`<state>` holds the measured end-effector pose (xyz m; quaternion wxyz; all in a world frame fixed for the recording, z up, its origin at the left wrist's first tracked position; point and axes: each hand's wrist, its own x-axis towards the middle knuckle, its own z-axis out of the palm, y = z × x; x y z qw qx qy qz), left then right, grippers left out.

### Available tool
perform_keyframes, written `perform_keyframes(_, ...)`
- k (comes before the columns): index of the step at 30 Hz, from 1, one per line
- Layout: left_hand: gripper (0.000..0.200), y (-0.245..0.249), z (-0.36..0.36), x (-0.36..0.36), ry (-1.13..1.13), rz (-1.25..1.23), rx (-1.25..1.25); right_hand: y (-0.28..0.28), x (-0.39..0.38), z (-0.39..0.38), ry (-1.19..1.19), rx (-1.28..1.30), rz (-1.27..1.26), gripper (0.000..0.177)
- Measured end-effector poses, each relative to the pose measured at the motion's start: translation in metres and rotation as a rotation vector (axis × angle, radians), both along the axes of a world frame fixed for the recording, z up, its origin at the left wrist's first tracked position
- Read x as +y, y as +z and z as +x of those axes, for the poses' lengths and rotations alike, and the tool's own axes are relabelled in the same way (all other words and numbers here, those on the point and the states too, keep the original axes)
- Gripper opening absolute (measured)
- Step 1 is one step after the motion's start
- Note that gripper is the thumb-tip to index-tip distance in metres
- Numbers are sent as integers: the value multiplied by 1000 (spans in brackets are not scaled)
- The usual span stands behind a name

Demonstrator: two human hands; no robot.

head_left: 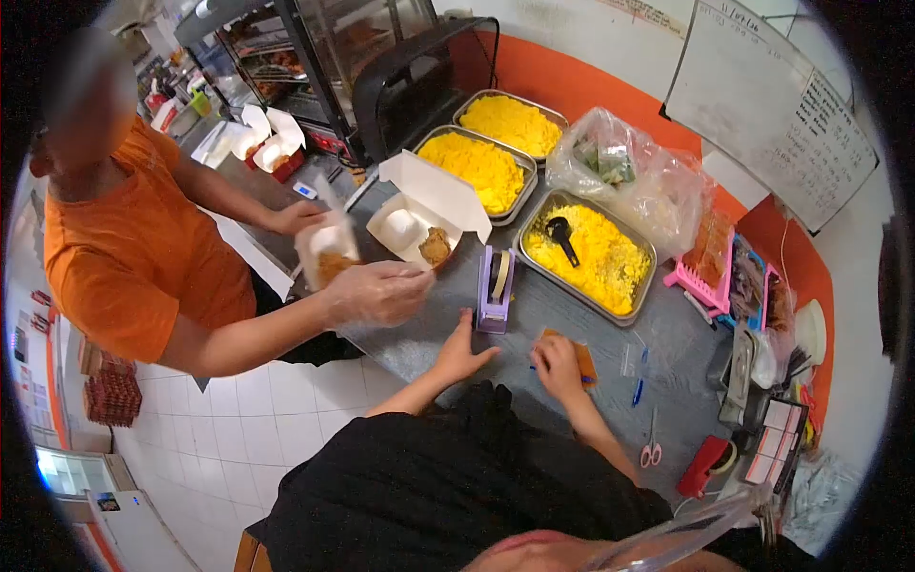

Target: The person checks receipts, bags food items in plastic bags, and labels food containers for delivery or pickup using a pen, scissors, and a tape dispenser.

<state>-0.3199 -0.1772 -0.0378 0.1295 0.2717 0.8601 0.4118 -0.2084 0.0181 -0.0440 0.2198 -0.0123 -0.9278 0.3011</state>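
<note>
My left hand [464,357] is open beside the foot of a purple tape dispenser [495,291], its thumb and fingers apart and nothing in them. My right hand [558,367] has its fingers curled down onto a flat orange-brown packet [584,363] lying on the grey table; part of the packet is hidden under the hand. A little blue shows at the fingertips, too small to name. To the right of this hand lie a blue pen [638,391] and pink-handled scissors [651,440].
Metal trays of yellow rice [591,257] stand along the back, one with a black scoop [562,238]. A co-worker in orange [133,248] reaches in from the left with a gloved hand near an open food box [405,224]. Baskets [703,272] and a red dispenser [705,465] are at right.
</note>
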Motion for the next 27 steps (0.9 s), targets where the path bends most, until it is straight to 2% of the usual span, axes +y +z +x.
perform_keyframes(2, 80, 10, 3, -19, -52, 31, -167, 0, -14, 19, 38, -55, 31, 15)
perform_keyframes(3, 62, 17, 4, -28, -43, 44, -238, -9, -15, 27, 10, -65, 28, 15)
perform_keyframes(4, 62, 21, 4, -38, -46, 46, -246, -15, -15, 32, -18, -76, 24, 15)
perform_keyframes(6, 45, 29, 2, -55, -136, 177, -314, -19, -13, 37, -62, -68, 41, 16)
perform_keyframes(7, 30, 32, 2, -60, -100, 281, -352, -18, -14, 37, -104, -54, 55, 16)
perform_keyframes(11, 23, 49, -9, -85, 20, 350, -241, 9, -33, 17, -205, 6, 104, 14)
perform_keyframes(13, 22, 47, -18, -99, 67, 365, -228, 18, -54, -6, -156, 84, -4, 11)
perform_keyframes(15, 19, 45, -26, -111, 164, 393, -197, 35, -90, -36, -48, -90, -282, 12)
perform_keyframes(17, 19, 41, -37, -126, 199, 404, -211, 19, -114, -78, 114, -310, -379, 32)
perform_keyframes(19, 19, 36, -47, -141, 237, 412, -223, 22, -139, -122, 52, -697, -793, 45)
perform_keyframes(22, 18, 32, -67, -165, 218, 389, -212, 15, -158, -174, -82, -801, -726, 53)
perform_keyframes(23, 18, 30, -74, -173, 228, 414, -237, 13, -163, -181, -118, -790, -776, 45)
perform_keyframes(24, 18, 28, -82, -181, 239, 435, -264, 7, -167, -184, -116, -787, -782, 45)
perform_keyframes(27, 17, 26, -114, -200, 272, 372, -198, -14, -172, -173, -208, -702, -792, 30)
